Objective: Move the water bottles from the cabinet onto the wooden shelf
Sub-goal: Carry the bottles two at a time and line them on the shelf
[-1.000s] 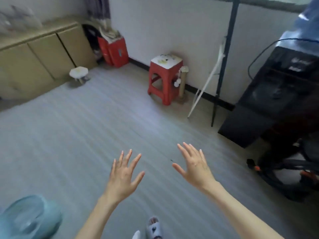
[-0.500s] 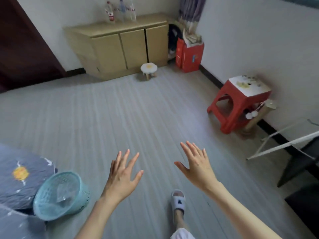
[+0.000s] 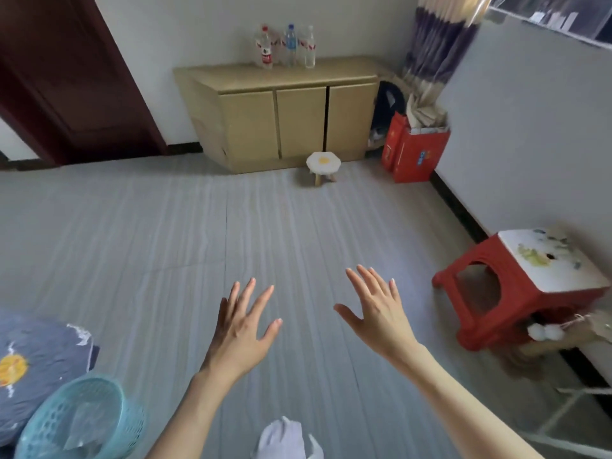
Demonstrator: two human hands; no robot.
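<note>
Three clear water bottles stand upright on top of the low beige cabinet (image 3: 288, 77) against the far wall: one with a red label (image 3: 265, 48), one with a blue label (image 3: 290, 45), one with a white cap (image 3: 310, 47). My left hand (image 3: 243, 329) and my right hand (image 3: 376, 313) are held out over the grey floor, palms down, fingers spread, holding nothing. Both are far from the cabinet. No wooden shelf is in view.
A small flower-shaped stool (image 3: 323, 165) stands before the cabinet. A red box (image 3: 414, 150) sits in the corner under a curtain. A red plastic stool (image 3: 526, 286) is at the right wall. A teal basket (image 3: 82, 422) and bedding (image 3: 33, 362) lie at lower left. A dark door (image 3: 69, 77) is at left.
The view has swung left: the cabinet and bottles now sit centred ahead and look nearer. The red stool has shifted to the right edge. Both hands stay open and spread.
</note>
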